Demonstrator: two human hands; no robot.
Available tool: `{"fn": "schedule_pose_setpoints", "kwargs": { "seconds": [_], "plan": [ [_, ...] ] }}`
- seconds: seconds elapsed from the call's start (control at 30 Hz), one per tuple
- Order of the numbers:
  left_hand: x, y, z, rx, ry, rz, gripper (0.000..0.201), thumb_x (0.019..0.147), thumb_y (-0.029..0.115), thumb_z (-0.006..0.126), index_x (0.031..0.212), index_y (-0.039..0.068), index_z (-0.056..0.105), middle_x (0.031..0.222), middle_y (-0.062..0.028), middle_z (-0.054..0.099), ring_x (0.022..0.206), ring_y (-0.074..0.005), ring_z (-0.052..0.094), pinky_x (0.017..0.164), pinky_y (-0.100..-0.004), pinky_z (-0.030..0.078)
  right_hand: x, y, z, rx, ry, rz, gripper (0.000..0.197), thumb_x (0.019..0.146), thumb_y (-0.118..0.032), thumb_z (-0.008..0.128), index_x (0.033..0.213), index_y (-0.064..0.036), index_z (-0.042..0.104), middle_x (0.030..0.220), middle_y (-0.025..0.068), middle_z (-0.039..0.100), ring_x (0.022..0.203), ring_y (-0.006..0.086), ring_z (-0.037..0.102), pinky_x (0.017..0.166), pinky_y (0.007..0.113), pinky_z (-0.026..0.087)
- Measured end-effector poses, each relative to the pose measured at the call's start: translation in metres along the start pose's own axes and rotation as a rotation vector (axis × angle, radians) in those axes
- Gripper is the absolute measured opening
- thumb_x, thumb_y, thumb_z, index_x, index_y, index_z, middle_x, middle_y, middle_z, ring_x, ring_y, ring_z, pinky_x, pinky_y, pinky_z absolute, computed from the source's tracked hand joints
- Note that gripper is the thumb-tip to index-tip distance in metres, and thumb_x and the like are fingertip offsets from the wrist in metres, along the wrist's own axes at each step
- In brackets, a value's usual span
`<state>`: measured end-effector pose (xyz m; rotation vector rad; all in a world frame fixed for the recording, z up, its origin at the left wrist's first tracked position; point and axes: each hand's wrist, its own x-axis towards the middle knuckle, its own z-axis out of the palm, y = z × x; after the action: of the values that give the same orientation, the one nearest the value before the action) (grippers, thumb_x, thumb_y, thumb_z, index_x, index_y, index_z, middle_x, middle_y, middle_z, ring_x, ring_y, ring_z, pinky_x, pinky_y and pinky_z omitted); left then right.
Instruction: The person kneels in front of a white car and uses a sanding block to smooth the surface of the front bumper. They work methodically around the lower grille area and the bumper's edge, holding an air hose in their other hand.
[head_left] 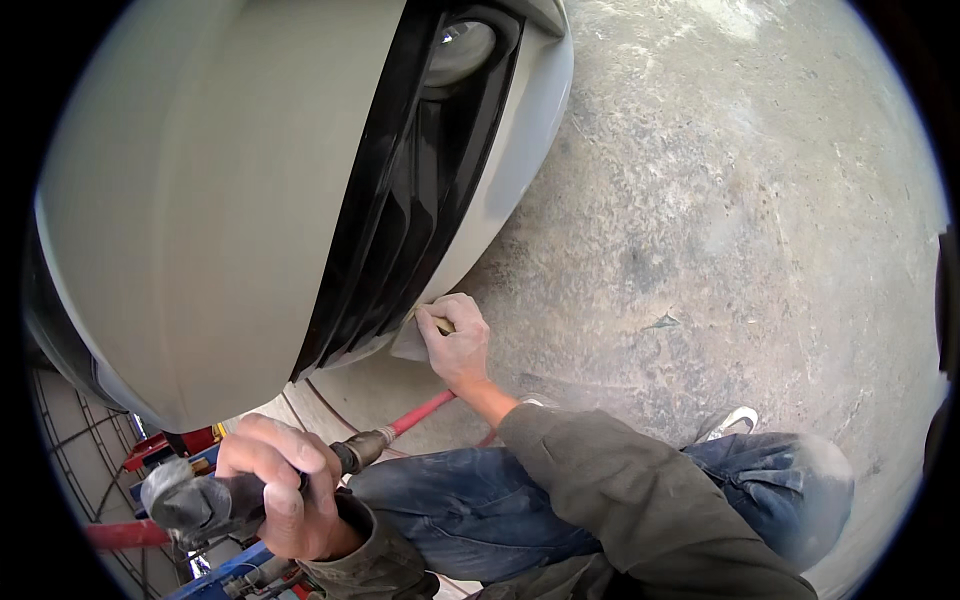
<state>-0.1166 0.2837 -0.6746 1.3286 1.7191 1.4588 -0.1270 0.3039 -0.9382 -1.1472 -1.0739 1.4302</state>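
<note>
My left hand (285, 480) is wrapped around a dark air tool (205, 500), held up at the lower left. A metal coupling (363, 450) joins the tool to a red hose (420, 412). My right hand (458, 338) is dusted white and reaches to the lower edge of a car's pale front bumper (465, 245). Its fingers pinch a small yellowish piece (443, 325) that looks like folded sandpaper, mostly hidden by the hand. Beside the fingers is the bottom of the black grille trim (400, 225).
The car's pale hood (220, 190) fills the upper left, with a round lamp (462, 52) set in the trim. Stained concrete floor (680, 220) spreads to the right. My bent knees in jeans (460, 500) are below. Red and blue equipment (165, 447) and a wire rack (75, 435) stand lower left.
</note>
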Motion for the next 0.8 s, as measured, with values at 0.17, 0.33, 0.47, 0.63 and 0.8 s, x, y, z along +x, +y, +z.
{"fn": "schedule_pose_setpoints", "kwargs": {
  "seconds": [0.17,0.33,0.47,0.63,0.8],
  "plan": [
    [-0.021,0.04,-0.004,0.003,0.114,-0.038,0.031,0.094,0.024,0.066,0.085,0.003,0.045,0.087,-0.015,0.055,0.041,-0.0096,0.04,0.04,-0.0249,0.035,0.004,-0.035,-0.045,0.009,-0.333,0.133,0.012,0.084,-0.015,0.072,0.083,-0.0034,0.069,0.086,0.0112,0.066,0.084,0.0292,0.065,0.079,0.041,0.05],
    [-0.021,0.087,0.034,-0.012,0.008,0.008,0.027,0.094,0.02,0.066,0.086,0.002,0.048,0.089,-0.0169,0.056,0.041,-0.009,0.041,0.04,-0.0232,0.037,0.064,-0.076,-0.111,0.017,-0.015,0.134,0.016,0.09,-0.017,0.067,0.092,-0.0012,0.069,0.095,0.0133,0.072,0.091,0.0245,0.069,0.083,0.036,0.052],
    [-0.027,0.084,0.07,-0.024,-0.034,0.001,0.026,0.094,0.02,0.066,0.085,0.002,0.048,0.089,-0.0168,0.056,0.041,-0.0091,0.042,0.04,-0.0232,0.039,0.159,-0.088,-0.187,0.064,0.272,0.165,0.022,0.093,-0.022,0.07,0.1,-0.0018,0.068,0.089,0.0043,0.068,0.079,0.012,0.06,0.075,0.029,0.051],
    [-0.02,0.079,0.103,-0.024,-0.019,0.002,0.025,0.093,0.018,0.066,0.084,0.002,0.049,0.09,-0.017,0.057,0.041,-0.0094,0.042,0.041,-0.0235,0.04,0.234,-0.122,-0.265,0.035,0.585,-0.036,0.025,0.096,-0.027,0.066,0.102,-0.0023,0.064,0.097,0.0095,0.067,0.08,0.0177,0.064,0.068,0.032,0.054],
    [0.005,0.082,0.124,0.008,-0.048,-0.017,0.024,0.094,0.018,0.065,0.085,0.003,0.049,0.089,-0.0161,0.057,0.042,-0.0086,0.042,0.041,-0.0232,0.038,0.242,-0.121,-0.228,-0.155,0.346,-0.552,0.02,0.093,-0.018,0.067,0.104,-0.0024,0.06,0.117,0.02,0.061,0.11,0.0318,0.059,0.094,0.043,0.05]
  ]
}}
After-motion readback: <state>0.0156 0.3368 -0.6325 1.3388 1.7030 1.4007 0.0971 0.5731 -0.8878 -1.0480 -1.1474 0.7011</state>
